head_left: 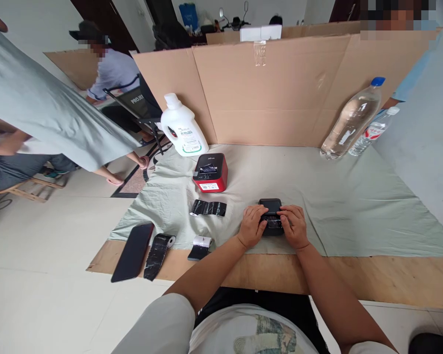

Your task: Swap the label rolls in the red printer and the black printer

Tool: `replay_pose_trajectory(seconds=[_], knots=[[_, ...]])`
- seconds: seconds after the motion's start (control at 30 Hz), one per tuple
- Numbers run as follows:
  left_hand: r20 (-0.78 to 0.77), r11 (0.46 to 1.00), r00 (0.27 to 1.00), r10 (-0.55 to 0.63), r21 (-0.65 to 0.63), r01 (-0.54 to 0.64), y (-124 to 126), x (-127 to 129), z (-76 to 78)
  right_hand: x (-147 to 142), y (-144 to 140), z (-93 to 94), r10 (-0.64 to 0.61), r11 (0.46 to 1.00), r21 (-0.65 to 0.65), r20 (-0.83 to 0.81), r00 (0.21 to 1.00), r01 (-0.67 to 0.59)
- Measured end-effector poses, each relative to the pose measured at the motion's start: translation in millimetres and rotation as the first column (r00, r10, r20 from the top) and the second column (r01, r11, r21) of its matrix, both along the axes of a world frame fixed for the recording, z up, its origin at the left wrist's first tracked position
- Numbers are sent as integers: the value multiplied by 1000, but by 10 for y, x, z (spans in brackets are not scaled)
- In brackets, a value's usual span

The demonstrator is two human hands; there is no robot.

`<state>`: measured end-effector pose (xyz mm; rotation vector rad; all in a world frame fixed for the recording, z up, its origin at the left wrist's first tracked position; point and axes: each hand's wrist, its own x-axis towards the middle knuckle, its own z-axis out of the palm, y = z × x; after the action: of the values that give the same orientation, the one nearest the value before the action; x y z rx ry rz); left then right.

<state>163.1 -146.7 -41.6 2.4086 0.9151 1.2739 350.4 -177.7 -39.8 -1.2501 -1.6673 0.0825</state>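
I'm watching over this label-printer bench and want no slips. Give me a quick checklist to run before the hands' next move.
1. Both hands on the black printer: left hand, right hand. Ok.
2. Printer flat on the cloth: ok.
3. Printer lid open or shut: cannot tell, fingers cover it.
4. Spare roll near the left hand: ok.
5. Red printer apart from the hands: ok.
6. Water bottle leaning on the cardboard, far off: ok.

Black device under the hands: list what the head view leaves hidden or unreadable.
1. Black device: its front half is covered by the left hand and right hand; only the rear edge shows.
2. What the fingers press: hidden beneath them.
3. Red printer: its label text is too small to read.
4. White bottle: its label print is too small.
5. Second water bottle: partly behind the larger clear bottle.
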Motion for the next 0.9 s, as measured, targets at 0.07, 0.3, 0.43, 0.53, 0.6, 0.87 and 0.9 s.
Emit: replay_pose_trajectory(seconds=[0.07,0.3,0.43,0.53,0.6,0.87,0.9], knots=[[-38,1000,999,25,4,-25,-4,12,3,-27,8,3,-39,999,-8,-6,999,39],[-76,998,995,62,5,-61,-19,31,-12,-68,-9,20,-146,987,-49,146,978,155],[-40,999,998,41,-15,-41,-26,11,-27,-146,-62,67,-149,979,-112,186,971,172],[101,998,994,32,-48,-27,-4,-21,-55,-336,-106,86,-208,956,-159,215,954,245],[245,992,964,103,-91,-83,31,-49,-94,-499,-129,81,-268,923,-210,249,931,322],[198,903,937,287,-383,-195,166,-85,-290,-457,106,-26,-308,845,-345,309,900,408],[95,899,961,259,-388,-204,154,-73,-284,-307,207,-30,-326,840,-343,298,897,420]])
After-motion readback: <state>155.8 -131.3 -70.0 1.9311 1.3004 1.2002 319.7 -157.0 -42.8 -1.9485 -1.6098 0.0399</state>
